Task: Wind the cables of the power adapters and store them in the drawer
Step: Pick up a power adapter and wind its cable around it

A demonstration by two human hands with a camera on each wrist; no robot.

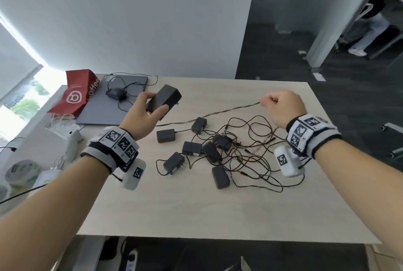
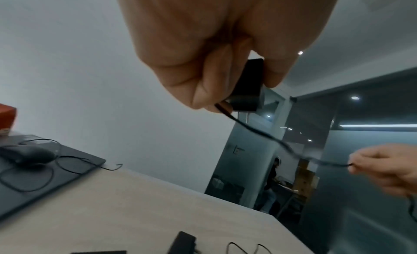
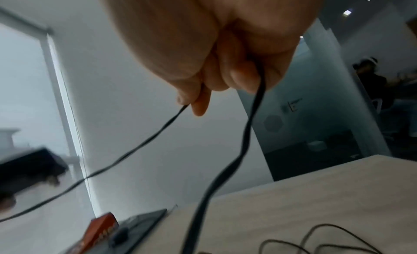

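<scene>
My left hand [image 1: 144, 116] grips a black power adapter [image 1: 164, 99] lifted above the table's far left; the same adapter [image 2: 247, 85] shows between thumb and fingers in the left wrist view. Its black cable [image 1: 218, 112] stretches rightward to my right hand [image 1: 281, 107], which pinches it between thumb and fingers. In the right wrist view the cable [image 3: 140, 145] runs out left from the fingertips and another length hangs down from the fist. Several more black adapters [image 1: 192, 148] lie on the table amid tangled thin cables [image 1: 253, 153]. No drawer is in view.
A closed grey laptop [image 1: 113, 105] with a black mouse [image 1: 115, 93] on it lies at the table's far left, beside a red paper bag [image 1: 76, 94]. White items crowd a side surface at the left [image 1: 24, 170]. A power strip [image 1: 130, 259] lies on the floor below.
</scene>
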